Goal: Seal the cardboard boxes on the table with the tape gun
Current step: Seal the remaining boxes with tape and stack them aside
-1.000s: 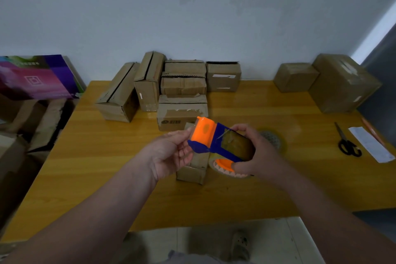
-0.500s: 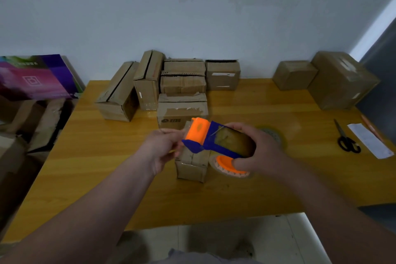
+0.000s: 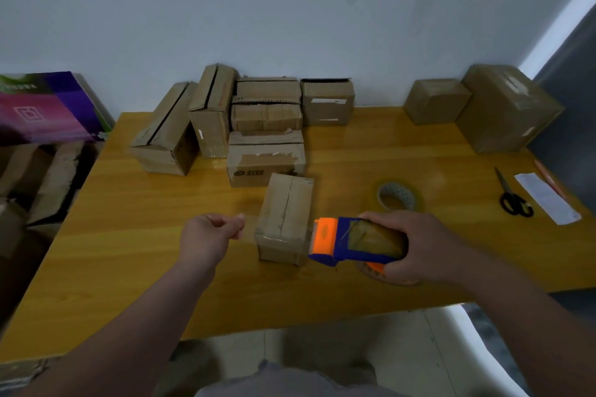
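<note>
Here, right hand (image 3: pixel 419 251) grips tape gun (image 3: pixel 348 243) beside closed box (image 3: pixel 285 216); left hand (image 3: pixel 206 235): grasp unclear.

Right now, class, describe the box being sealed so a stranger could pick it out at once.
On the wooden table, most cardboard boxes crowd the back edge. One small box lies in front of them, nearest the viewer, its top seam running front to back. Only it sits between the left hand and the right hand gripping the blue-and-orange tape gun.

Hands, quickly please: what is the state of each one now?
Left hand: pinches what seems a clear tape strip.
Right hand: holds the tape gun.
</note>
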Tool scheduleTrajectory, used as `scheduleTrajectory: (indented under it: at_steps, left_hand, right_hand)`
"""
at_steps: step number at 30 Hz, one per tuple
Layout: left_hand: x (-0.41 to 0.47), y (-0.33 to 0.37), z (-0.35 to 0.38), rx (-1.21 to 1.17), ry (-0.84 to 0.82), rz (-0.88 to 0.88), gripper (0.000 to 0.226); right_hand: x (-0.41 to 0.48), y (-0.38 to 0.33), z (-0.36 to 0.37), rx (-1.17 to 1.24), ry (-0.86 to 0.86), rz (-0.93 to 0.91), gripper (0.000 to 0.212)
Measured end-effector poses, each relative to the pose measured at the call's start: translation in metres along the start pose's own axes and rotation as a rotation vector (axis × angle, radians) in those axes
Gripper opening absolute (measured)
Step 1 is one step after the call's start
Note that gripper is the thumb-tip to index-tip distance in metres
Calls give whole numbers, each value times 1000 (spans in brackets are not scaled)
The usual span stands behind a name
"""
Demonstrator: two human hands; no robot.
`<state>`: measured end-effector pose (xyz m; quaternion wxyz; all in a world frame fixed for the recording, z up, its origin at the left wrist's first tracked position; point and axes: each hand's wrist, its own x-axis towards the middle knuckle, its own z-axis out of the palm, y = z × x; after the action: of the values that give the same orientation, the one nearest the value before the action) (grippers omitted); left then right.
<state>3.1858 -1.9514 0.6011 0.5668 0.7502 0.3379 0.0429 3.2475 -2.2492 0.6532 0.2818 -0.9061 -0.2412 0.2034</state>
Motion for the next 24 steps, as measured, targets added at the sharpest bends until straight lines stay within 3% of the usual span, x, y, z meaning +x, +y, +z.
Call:
scheduleTrajectory:
  at_steps: [12,24]
  left_hand:
    - [5,-18,18,121,43,-18,33]
    - [16,-32,25,207,-43,32,33]
  right_hand:
    - [18,22,12,-103,-20,-33,82]
    - [29,27,30,-108,-45,-2,85]
